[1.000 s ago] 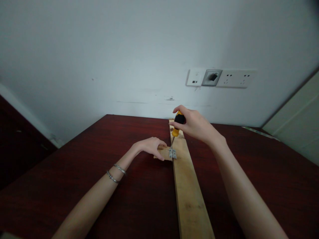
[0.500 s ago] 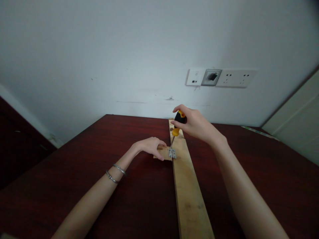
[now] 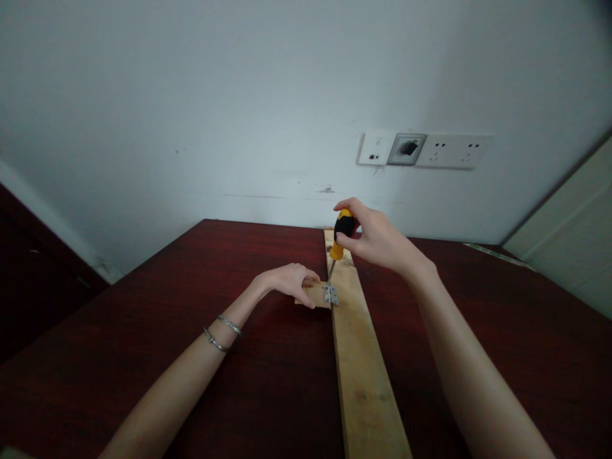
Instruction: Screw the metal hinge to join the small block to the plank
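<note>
My right hand (image 3: 370,233) grips the yellow and black handle of a screwdriver (image 3: 343,229). Its metal shaft slants down to a small silver hinge (image 3: 331,294), the tip at the upper part of the hinge's left leaf. That hinge lies across the joint between a long wooden plank (image 3: 361,357) and a short wooden block (image 3: 316,294) on the plank's left. Thumb and fingers of my left hand (image 3: 289,284) clasp the block by its left end. Which screw the tip meets is too small to make out.
The dark red wooden table (image 3: 268,382) reaches back to a pale wall (image 3: 239,115). Sockets and a switch panel (image 3: 425,150) sit on the wall at right. A thin patterned strip (image 3: 500,254) lies near the table's back right edge.
The fingers of my right hand have shifted slightly around the screwdriver handle, which appears turned a little. My left hand, the block and the plank stay in place.
</note>
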`<action>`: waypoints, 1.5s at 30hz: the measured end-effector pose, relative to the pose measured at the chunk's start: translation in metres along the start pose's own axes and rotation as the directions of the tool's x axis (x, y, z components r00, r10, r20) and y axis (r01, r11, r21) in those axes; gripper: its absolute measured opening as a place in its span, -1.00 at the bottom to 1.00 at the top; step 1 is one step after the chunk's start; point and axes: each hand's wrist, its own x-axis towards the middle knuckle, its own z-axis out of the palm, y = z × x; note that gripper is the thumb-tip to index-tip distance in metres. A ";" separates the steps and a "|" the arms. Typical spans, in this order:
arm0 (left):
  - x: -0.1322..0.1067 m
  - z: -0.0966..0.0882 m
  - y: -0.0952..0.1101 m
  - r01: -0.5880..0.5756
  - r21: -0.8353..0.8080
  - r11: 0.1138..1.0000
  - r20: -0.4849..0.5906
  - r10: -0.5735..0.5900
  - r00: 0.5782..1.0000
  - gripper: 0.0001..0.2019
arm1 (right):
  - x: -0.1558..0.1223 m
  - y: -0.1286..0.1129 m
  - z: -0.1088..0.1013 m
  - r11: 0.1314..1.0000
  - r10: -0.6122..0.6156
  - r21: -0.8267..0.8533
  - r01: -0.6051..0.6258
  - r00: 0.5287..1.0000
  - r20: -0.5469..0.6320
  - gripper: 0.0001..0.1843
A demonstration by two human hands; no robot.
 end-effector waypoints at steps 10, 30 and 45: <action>0.000 0.001 -0.002 0.000 -0.028 1.000 -0.003 0.000 1.000 -0.46 | 0.000 0.000 -0.004 1.000 -0.030 0.001 0.030 0.999 -0.019 -0.59; 0.006 0.009 -0.012 -0.024 -0.133 0.991 0.077 0.034 0.996 -0.38 | -0.002 0.002 -0.010 1.000 0.013 -0.011 -0.014 0.997 -0.076 -0.58; 0.007 0.014 -0.022 -0.042 -0.056 0.998 -0.059 0.039 0.998 -0.28 | -0.007 0.007 -0.026 0.999 0.051 -0.008 -0.053 0.981 -0.189 -0.58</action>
